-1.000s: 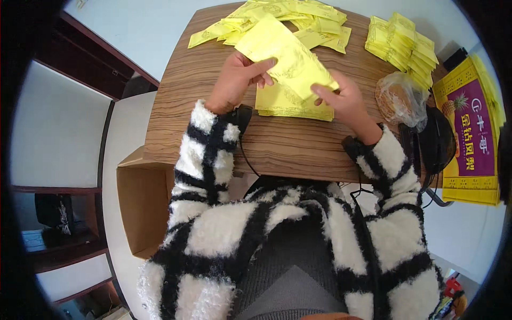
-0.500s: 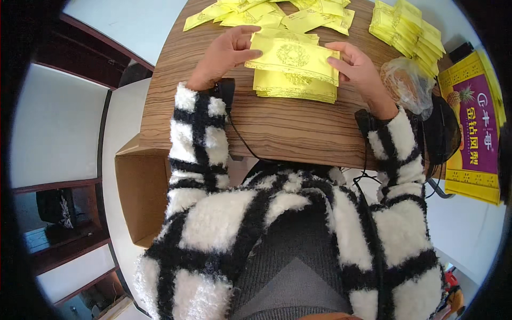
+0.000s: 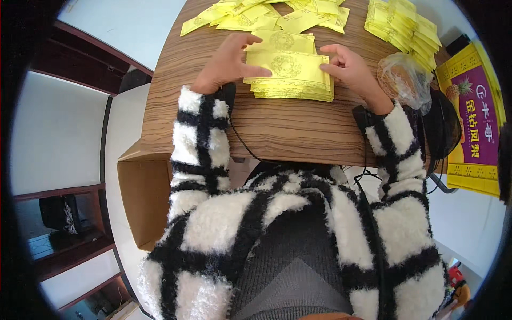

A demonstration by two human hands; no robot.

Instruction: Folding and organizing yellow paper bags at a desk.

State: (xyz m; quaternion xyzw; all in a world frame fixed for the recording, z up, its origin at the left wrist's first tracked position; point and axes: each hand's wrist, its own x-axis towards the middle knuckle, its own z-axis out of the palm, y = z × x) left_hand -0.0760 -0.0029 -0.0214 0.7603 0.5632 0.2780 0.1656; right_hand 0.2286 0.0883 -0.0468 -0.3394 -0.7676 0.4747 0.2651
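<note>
A stack of flat yellow printed packets (image 3: 290, 89) lies on the wooden table, with one packet (image 3: 298, 65) on its near part and another (image 3: 282, 41) showing behind it. At the left end of the stack is my left hand (image 3: 230, 60), its thumb resting over the top packet and its index finger stretched apart from the thumb. My right hand (image 3: 349, 70) is at the right end, thumb tip at the packet's edge and index finger spread above it. Neither hand visibly grips anything.
More yellow packets (image 3: 256, 17) lie loosely along the far side, and piles of them (image 3: 402, 29) stand at the far right. Beside my right wrist sits a clear plastic bag (image 3: 408, 80) with brownish contents. A purple-and-yellow printed bag (image 3: 477, 120) is further right; a cardboard box (image 3: 144, 197) is below left.
The packet held between both hands has come down toward me onto the stack. My fingers have spread from its ends, and both hands have moved slightly nearer.
</note>
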